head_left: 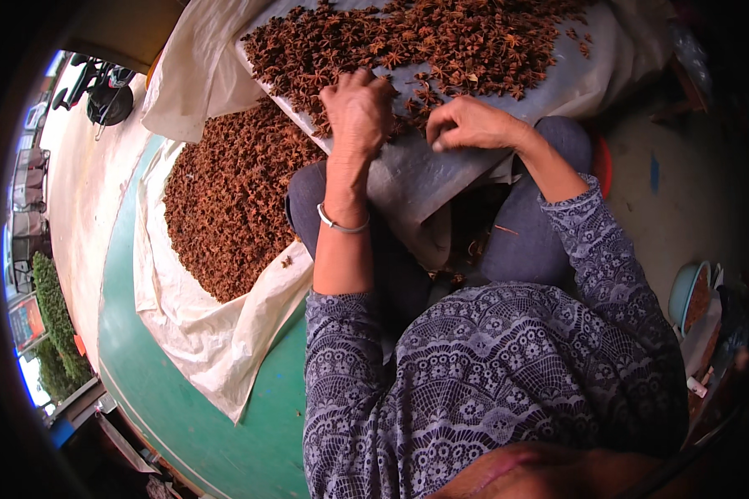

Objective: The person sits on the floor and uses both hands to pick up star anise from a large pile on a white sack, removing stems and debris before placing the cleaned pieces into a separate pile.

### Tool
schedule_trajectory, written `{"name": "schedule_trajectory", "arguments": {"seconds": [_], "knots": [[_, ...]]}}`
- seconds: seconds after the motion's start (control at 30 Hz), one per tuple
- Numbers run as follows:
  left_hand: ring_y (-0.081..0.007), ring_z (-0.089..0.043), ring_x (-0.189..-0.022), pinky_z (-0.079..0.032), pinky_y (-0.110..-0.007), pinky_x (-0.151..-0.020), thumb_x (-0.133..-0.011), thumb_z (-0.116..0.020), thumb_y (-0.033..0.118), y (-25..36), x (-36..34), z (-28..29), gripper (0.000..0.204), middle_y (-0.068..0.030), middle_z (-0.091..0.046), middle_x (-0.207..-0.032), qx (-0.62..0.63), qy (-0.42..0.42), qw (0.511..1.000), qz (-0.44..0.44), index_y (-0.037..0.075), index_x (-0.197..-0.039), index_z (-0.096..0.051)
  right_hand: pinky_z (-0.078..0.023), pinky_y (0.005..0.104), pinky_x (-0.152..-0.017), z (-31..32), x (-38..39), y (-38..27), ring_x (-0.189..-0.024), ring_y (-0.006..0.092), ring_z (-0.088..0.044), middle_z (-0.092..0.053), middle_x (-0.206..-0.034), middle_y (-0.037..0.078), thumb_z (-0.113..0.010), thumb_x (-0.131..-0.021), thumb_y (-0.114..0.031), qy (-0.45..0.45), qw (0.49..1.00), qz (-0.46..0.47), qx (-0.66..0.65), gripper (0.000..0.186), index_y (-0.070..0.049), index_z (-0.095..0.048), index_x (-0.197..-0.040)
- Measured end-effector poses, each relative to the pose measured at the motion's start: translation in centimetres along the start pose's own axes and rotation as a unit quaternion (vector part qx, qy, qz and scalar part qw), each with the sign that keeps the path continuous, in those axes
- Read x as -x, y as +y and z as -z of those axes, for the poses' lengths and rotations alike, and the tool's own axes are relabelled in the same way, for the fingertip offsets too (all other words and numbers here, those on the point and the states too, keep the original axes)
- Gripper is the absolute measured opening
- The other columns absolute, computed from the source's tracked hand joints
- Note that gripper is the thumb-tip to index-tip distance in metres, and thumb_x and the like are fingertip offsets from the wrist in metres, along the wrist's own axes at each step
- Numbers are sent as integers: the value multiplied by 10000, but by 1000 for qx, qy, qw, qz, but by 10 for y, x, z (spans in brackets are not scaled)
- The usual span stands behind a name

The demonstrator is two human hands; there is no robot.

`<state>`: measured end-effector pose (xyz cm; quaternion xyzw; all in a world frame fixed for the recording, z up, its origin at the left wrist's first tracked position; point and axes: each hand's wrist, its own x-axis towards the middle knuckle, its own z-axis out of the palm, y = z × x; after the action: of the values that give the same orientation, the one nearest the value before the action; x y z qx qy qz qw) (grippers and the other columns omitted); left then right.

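A loose layer of reddish-brown star anise [483, 41] lies on a surface covered with clear plastic sheeting [424, 170] in front of me. My left hand [359, 106] is at the near left edge of this layer, knuckles up and fingers curled down; whatever they hold is hidden. To its right, my right hand [472, 123] hovers over the plastic near the front edge, its fingers bent in toward the thumb. I cannot make out anything between them. A much larger heap of star anise [233, 200] sits lower down on the left.
Under the heap spreads a white sheet [216, 358] on a green floor [175, 399]. My knees flank the covered surface's front. A light-blue basin [686, 295] with brown contents stands at the right. A parked motorbike [100, 87] and a green hedge [57, 320] appear far left.
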<state>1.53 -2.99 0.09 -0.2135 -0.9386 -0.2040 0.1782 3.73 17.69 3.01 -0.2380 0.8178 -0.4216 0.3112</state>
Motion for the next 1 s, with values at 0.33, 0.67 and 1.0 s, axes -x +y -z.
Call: {"name": "schedule_trajectory", "arguments": {"seconds": [0.33,0.67,1.0], "knots": [[-248,-576,-803,-332,-441,-727,-735,-561,116,12,10,-39,53,-69,-564,-753,-79,-55,995,-25,102,-732,-612,-472,382,-789,-34,-36,48,-927,321,-567,-567,-982,121,-603,-684,18,300,926,107,202,414,-56,-577,-1091],[-96,-518,-587,-412,-257,-533,-842,-595,193,-10,-10,-4,169,-21,-591,-650,455,-35,875,161,28,-865,-625,-374,266,-486,1,-80,-2,-548,60,-431,-452,-574,-21,-597,-869,-471,317,933,158,64,457,-25,-591,-768],[-134,-518,-464,-442,-245,-483,-757,-639,139,-21,7,29,252,-114,-589,-592,804,-287,515,-82,-85,-871,-651,-503,269,-543,43,-60,-38,-575,95,-523,-583,-722,14,-570,-907,-354,81,888,257,-372,274,-94,-648,-872]]}}
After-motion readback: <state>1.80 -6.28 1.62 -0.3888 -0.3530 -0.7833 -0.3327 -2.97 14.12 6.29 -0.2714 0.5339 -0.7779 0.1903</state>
